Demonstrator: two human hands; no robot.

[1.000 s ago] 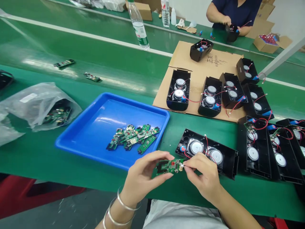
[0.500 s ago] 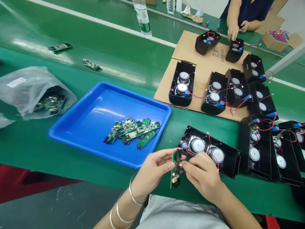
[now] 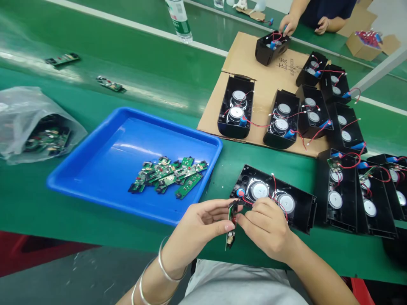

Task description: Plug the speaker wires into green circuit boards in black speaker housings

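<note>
In the left hand (image 3: pixel 208 222), head view: board (image 3: pixel 231 238) on edge, thumb-and-finger pinch. Right hand (image 3: pixel 267 226) curled in, fingertips at board's face; whether they grip anything, cannot tell. Board likely light, stiff, fragile; best held by edges. Tray (image 3: pixel 92 176) left of left hand; case (image 3: pixel 302 208) just beyond right hand, its wires (image 3: pixel 274 184) close, could snag.

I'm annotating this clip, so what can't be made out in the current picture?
Head view:
- Contact between the right hand and the circuit board: hidden by that hand.
- Part of the board: behind the left hand.
- Top of the bottle: cut off by the upper edge.
</note>
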